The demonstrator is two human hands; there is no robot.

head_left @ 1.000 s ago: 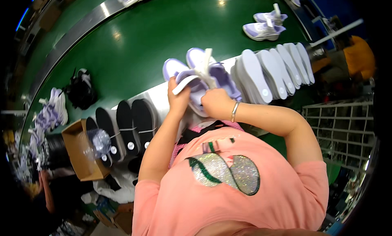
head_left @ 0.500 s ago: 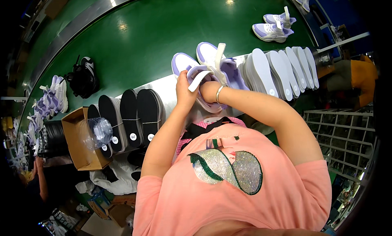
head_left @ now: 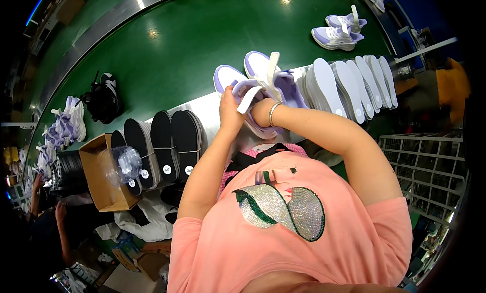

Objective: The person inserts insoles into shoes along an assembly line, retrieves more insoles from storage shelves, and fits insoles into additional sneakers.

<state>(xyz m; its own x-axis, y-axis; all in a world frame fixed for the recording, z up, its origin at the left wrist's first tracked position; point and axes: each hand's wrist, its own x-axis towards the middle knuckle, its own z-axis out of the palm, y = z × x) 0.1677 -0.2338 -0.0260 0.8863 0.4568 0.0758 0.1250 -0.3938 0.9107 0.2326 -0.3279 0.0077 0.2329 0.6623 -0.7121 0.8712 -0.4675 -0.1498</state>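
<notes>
A white and lavender sneaker (head_left: 226, 79) stands in front of me at the edge of the green surface, its pale strap raised. My left hand (head_left: 231, 111) is closed around its side near the collar. The right hand (head_left: 260, 112), with a bracelet at the wrist, reaches into the shoe opening, so its fingers are hidden. Close beside it on the right is the matching sneaker (head_left: 257, 65), its strap also sticking up and its lavender lining showing; neither hand visibly grips that one.
Stacks of white insoles (head_left: 328, 90) stand to the right, tied black insoles (head_left: 162, 136) to the left. Beyond these are a cardboard box (head_left: 91, 164) with clear plastic, black shoes (head_left: 105, 98) and more sneakers (head_left: 338, 38). A wire rack (head_left: 425, 159) is at right; a co-worker's arm (head_left: 63, 227) at far left.
My hands keep almost the same place, the right one still inside the sneaker. At far left the co-worker's hands have moved apart. The whole view has shifted slightly.
</notes>
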